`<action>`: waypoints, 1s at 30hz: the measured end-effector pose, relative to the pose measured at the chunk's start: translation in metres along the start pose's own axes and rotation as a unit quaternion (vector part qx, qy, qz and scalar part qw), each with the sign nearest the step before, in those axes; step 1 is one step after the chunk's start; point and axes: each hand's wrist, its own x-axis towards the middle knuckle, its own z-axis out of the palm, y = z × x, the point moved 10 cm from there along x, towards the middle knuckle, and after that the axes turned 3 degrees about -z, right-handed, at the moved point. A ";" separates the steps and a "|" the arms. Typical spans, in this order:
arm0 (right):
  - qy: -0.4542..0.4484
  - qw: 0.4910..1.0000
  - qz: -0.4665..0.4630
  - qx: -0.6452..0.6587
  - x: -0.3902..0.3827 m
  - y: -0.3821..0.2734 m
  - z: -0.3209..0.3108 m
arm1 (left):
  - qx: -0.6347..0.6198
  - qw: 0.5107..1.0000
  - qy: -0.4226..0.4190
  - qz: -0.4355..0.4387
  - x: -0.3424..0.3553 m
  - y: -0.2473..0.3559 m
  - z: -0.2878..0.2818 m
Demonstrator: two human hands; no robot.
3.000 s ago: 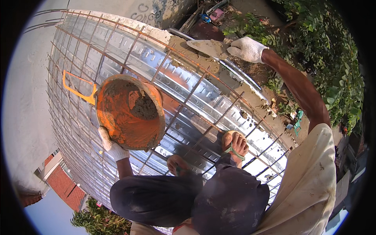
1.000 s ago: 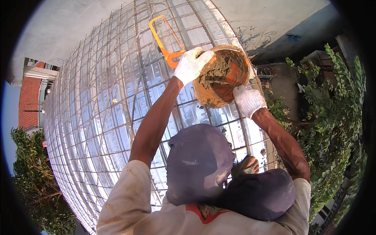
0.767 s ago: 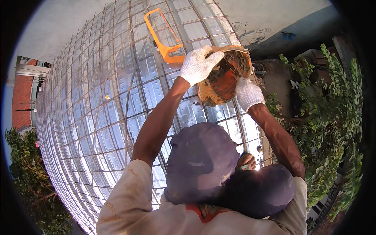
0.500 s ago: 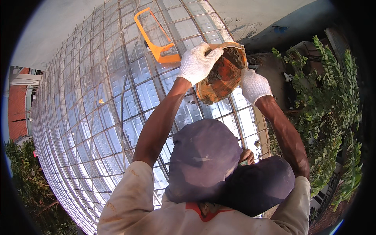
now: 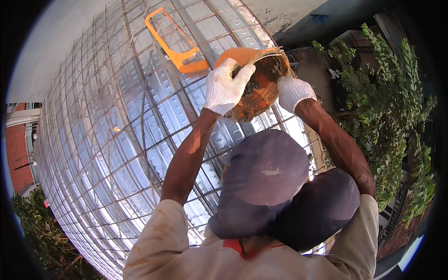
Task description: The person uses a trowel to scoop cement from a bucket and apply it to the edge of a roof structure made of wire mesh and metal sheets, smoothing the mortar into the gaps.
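An orange bucket (image 5: pixel 269 91), its inside smeared with grey-brown mortar or mud, is tilted above the steel mesh so that its mouth faces me. My left hand (image 5: pixel 228 86), in a white knit glove, is closed on its left side with the thumb along the rim. In the same kind of glove, my right hand (image 5: pixel 295 94) grips the rim at the right; its fingertips are hidden. Left of the bucket, an orange hacksaw (image 5: pixel 175 44) lies on the mesh, touched by neither hand.
A grid of reinforcing bars (image 5: pixel 154 112) covers shiny ribbed metal sheets. My knees (image 5: pixel 266 177) in dark trousers are close below the bucket. Past the right edge of the sheets grow leafy branches (image 5: pixel 392 112). A pale wall (image 5: pixel 60 56) rises beyond, and a brick wall (image 5: pixel 18 151) shows at far left.
The bucket has turned, showing more of its orange outer side, and has shifted slightly left with both hands. My view has shifted a little; the hacksaw still lies on the mesh.
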 end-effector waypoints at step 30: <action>-0.080 0.855 -0.061 0.509 -0.018 -0.046 0.019 | -0.126 0.971 0.186 -0.077 0.004 -0.059 -0.059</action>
